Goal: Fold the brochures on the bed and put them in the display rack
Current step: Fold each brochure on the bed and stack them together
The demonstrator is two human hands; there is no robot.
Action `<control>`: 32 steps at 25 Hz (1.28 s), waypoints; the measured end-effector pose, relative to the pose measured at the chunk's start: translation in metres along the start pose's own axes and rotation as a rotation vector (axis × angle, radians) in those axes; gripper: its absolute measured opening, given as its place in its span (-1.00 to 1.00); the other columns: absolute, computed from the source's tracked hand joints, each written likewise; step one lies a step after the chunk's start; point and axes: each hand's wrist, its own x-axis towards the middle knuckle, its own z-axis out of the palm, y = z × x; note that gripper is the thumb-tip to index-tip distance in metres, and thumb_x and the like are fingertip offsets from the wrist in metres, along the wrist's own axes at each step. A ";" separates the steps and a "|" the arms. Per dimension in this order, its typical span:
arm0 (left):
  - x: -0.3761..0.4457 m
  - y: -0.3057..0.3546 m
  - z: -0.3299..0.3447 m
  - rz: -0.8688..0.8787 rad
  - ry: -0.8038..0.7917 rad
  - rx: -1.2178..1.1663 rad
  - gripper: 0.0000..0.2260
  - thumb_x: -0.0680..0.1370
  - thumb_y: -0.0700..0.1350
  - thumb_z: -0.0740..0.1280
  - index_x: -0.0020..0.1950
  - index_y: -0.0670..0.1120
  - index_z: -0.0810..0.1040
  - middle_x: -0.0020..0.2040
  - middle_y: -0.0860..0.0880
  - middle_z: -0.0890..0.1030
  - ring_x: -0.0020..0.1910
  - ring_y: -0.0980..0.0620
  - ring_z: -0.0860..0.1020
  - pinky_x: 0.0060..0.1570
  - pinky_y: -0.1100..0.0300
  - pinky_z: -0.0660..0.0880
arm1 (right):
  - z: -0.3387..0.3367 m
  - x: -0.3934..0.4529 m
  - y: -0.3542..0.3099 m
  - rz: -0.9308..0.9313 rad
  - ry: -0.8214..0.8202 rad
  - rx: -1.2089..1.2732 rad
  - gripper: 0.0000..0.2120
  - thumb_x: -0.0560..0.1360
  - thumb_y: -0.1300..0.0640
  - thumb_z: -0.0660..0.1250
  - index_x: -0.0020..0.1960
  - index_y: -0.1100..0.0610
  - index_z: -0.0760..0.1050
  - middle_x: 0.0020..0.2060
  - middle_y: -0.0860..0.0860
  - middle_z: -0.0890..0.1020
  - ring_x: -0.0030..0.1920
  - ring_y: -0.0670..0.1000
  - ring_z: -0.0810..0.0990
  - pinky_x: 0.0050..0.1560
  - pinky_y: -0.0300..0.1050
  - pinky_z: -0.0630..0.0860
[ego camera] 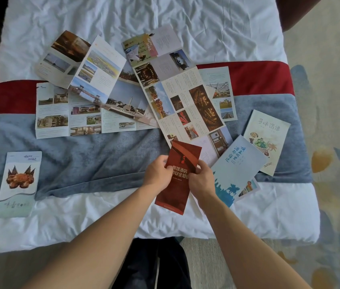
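A folded red brochure (180, 163) is held above the bed's near edge, tilted slightly. My left hand (158, 173) pinches its left edge and my right hand (201, 180) grips its right edge. Several unfolded brochures lie spread across the bed: one wide sheet (81, 113) at the left, another (81, 61) behind it, and a long one (183, 97) running diagonally through the middle. Folded ones lie flat too: a crab-picture brochure (20, 180) at the near left, a blue one (235, 163) and a pale green one (269, 140) at the right. No display rack is in view.
The bed (123, 19) has a crumpled white sheet with a red and grey-blue runner (94, 155) across it. Patterned carpet (331, 101) lies to the right. My dark trouser legs (154, 263) stand at the foot of the bed.
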 end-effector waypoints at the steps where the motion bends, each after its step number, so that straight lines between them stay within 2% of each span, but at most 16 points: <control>1: 0.000 -0.001 -0.002 0.010 0.037 0.026 -0.76 0.57 -0.12 0.30 0.24 0.01 0.54 0.01 0.03 0.64 0.05 -0.05 0.60 -0.04 0.13 0.48 | 0.000 0.000 0.000 -0.002 0.010 -0.034 -0.45 0.50 0.32 0.19 0.43 -0.04 0.38 0.09 -0.01 0.67 -0.03 0.02 0.66 -0.07 0.04 0.66; 3: -0.002 -0.003 -0.007 0.056 0.102 0.056 -0.69 0.57 -0.16 0.31 0.31 0.00 0.49 -0.04 0.03 0.58 0.04 -0.08 0.60 -0.06 0.11 0.49 | -0.001 -0.003 0.001 -0.076 0.031 -0.157 -0.32 0.50 0.23 0.27 0.56 -0.10 0.19 0.10 -0.08 0.59 -0.03 -0.07 0.59 -0.13 -0.15 0.55; 4: -0.004 -0.003 -0.009 0.102 0.125 0.070 -0.61 0.57 -0.18 0.31 0.39 0.01 0.43 -0.01 0.02 0.57 0.05 -0.07 0.59 -0.06 0.09 0.50 | 0.000 -0.005 0.000 -0.139 0.029 -0.217 -0.26 0.48 0.22 0.29 0.58 -0.11 0.14 0.11 -0.09 0.55 -0.01 -0.08 0.56 -0.11 -0.17 0.49; 7: -0.011 -0.006 -0.016 0.299 0.127 0.202 -0.43 0.57 -0.20 0.32 0.55 0.06 0.23 0.21 -0.05 0.52 0.13 -0.05 0.56 0.02 0.00 0.58 | 0.005 -0.013 -0.002 -0.279 -0.012 -0.413 -0.19 0.42 0.27 0.27 0.59 -0.11 0.11 0.21 -0.01 0.46 0.05 -0.01 0.50 0.01 -0.05 0.53; 10: -0.019 -0.013 -0.021 0.404 0.078 0.330 -0.45 0.58 -0.18 0.31 0.54 0.06 0.25 0.29 -0.07 0.47 0.14 -0.09 0.57 0.04 -0.04 0.58 | 0.007 -0.018 -0.002 -0.337 -0.022 -0.544 -0.19 0.40 0.32 0.22 0.58 -0.12 0.11 0.30 0.04 0.40 0.08 0.16 0.58 -0.04 0.02 0.58; 14: -0.031 -0.018 -0.032 0.395 -0.002 0.362 -0.48 0.56 -0.18 0.29 0.52 0.03 0.31 0.33 -0.01 0.42 0.17 -0.10 0.56 0.06 -0.07 0.55 | 0.006 -0.027 -0.010 -0.365 -0.044 -0.629 -0.25 0.44 0.31 0.22 0.56 -0.09 0.13 0.32 0.08 0.39 0.08 0.20 0.60 -0.02 0.07 0.59; 18: -0.047 -0.020 -0.045 0.376 -0.005 0.299 -0.47 0.56 -0.19 0.28 0.53 -0.01 0.29 0.35 -0.01 0.38 0.22 -0.08 0.53 0.12 -0.03 0.54 | 0.010 -0.042 -0.024 -0.400 -0.083 -0.674 -0.26 0.45 0.33 0.21 0.57 -0.03 0.15 0.35 0.11 0.37 0.14 0.19 0.57 0.08 0.08 0.57; 22: -0.052 -0.033 -0.064 0.339 0.017 0.313 -0.45 0.56 -0.14 0.28 0.55 0.00 0.27 0.38 0.00 0.36 0.22 -0.08 0.54 0.09 -0.01 0.54 | 0.030 -0.056 -0.038 -0.428 -0.094 -0.675 -0.27 0.44 0.35 0.23 0.57 0.03 0.19 0.35 0.14 0.38 0.22 0.19 0.52 0.17 0.03 0.48; 26: -0.048 -0.059 -0.097 0.318 0.073 0.316 -0.46 0.56 -0.08 0.29 0.54 0.04 0.27 0.39 0.02 0.35 0.23 -0.06 0.53 0.02 0.01 0.51 | 0.072 -0.071 -0.048 -0.479 -0.115 -0.674 -0.28 0.43 0.32 0.26 0.57 0.08 0.20 0.28 0.18 0.40 0.15 0.22 0.53 0.10 0.03 0.48; 30: -0.040 -0.101 -0.140 0.326 0.079 0.281 -0.47 0.55 -0.08 0.29 0.53 0.03 0.29 0.39 0.01 0.37 0.25 -0.08 0.52 0.08 -0.02 0.52 | 0.131 -0.087 -0.057 -0.492 -0.081 -0.700 -0.33 0.44 0.26 0.28 0.53 0.04 0.26 0.24 0.14 0.42 0.06 0.25 0.60 -0.04 -0.01 0.49; 32: -0.036 -0.128 -0.168 0.337 0.081 0.264 -0.47 0.55 -0.09 0.29 0.52 0.02 0.30 0.40 0.00 0.37 0.25 -0.09 0.52 0.10 -0.02 0.52 | 0.170 -0.099 -0.061 -0.497 -0.071 -0.709 -0.34 0.45 0.26 0.29 0.52 0.03 0.27 0.24 0.12 0.43 0.06 0.25 0.61 -0.03 0.01 0.50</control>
